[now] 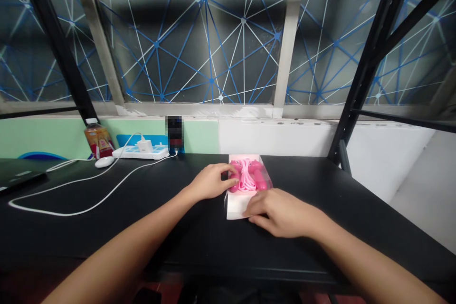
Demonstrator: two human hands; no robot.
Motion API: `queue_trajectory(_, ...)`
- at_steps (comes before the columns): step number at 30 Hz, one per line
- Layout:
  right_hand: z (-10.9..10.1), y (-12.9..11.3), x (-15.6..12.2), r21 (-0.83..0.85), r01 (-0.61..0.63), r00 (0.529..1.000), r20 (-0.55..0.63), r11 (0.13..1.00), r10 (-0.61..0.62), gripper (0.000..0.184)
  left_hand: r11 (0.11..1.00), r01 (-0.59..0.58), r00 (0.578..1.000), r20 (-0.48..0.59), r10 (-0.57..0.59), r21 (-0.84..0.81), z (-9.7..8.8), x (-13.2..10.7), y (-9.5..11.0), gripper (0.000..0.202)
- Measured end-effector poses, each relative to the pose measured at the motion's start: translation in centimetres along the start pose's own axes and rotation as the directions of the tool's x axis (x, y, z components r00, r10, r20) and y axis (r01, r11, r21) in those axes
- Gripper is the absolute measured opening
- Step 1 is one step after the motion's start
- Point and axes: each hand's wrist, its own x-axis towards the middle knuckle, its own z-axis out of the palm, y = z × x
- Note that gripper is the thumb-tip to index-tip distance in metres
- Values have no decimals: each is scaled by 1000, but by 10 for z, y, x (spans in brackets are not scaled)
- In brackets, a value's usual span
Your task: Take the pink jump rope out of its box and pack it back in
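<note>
A pink jump rope (248, 175), its cord bundled between two darker pink handles, lies in a white box (237, 209) with clear plastic around it, flat on the black desk (199, 242). My left hand (213, 180) grips the left side, thumb and fingers bent over the left handle. At the near right corner, my right hand (280, 211) has its fingers closed on the white end of the box. The right fingertips are partly hidden, and so is the box's lower right edge.
At the back left stand a drink bottle (98, 137), a white power strip (142, 152) with a charger (144, 146), and a white mouse (104, 162). A white cable (96, 209) loops across the left desk. Black metal posts (359, 71) rise at both sides.
</note>
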Motion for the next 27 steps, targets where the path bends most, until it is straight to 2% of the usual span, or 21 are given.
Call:
queue_trajectory(4, -6, -5, -4, 201, 50, 993, 95, 978, -70, 20, 989, 147, 989, -38, -146, 7, 3, 7, -5, 32)
queue_trajectory(8, -5, -9, -8, 371, 67, 960, 228, 926, -161, 20, 962, 272, 961, -54, -272, 1, 7, 20, -20, 41)
queue_trajectory(13, -9, -8, -11, 544, 0, 912, 344, 839, -223, 36, 979, 201, 976, -82, -202, -13, 16, 29, -40, 38)
queue_trajectory(15, -17, -2, -11, 583, -20, 941, 284, 812, -181, 38, 989, 146, 988, -45, -146, -6, 15, 26, -41, 45)
queue_trajectory(17, -22, 8, -10, 554, -33, 996, 87, 832, -19, 29, 997, 71, 997, -27, -70, 33, 8, 20, -34, 52)
queue_trajectory(18, -24, 15, -10, 506, -54, 995, -42, 861, 87, 25, 998, 28, 999, -41, -26, 54, 3, 16, -29, 53)
queue_trajectory(19, -24, 21, -10, 442, -91, 969, -169, 892, 182, 23, 998, -8, 998, -57, 12, 69, -2, 12, -22, 52)
queue_trajectory(21, -22, 35, -11, 306, -217, 900, -306, 927, 312, 22, 996, -58, 998, -34, 60, 71, -11, 3, -7, 43)
queue_trajectory(24, -15, 49, -13, 136, -398, 840, -344, 907, 420, 26, 998, -65, 983, 175, 61, 18, -20, -5, 12, 38)
queue_trajectory(27, -9, 53, -11, 41, -411, 855, -330, 911, 401, 39, 998, 23, 956, 294, -6, -53, -19, -8, 21, 40)
